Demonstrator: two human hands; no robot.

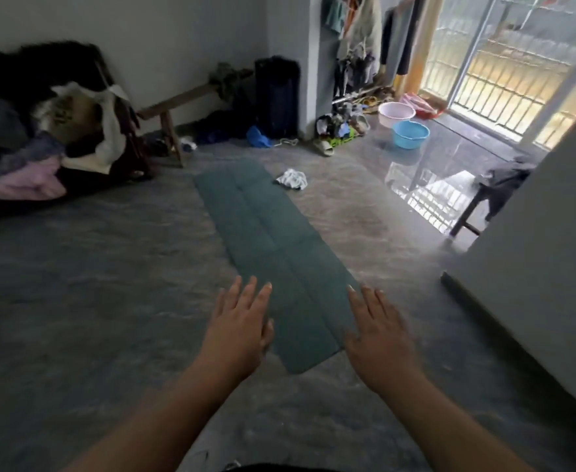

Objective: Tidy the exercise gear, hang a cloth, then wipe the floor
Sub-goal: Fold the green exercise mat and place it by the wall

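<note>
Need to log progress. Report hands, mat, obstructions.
Left hand and right hand open, empty, at near end of green mat. Mat flat on floor, not yet rolled. White cloth lies beside far end.

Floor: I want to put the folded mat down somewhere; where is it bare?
Bare floor lies left of the green mat, short of the clothes pile. Bare too between mat and white wall. Crowded by the basins, shoes and bench.
</note>
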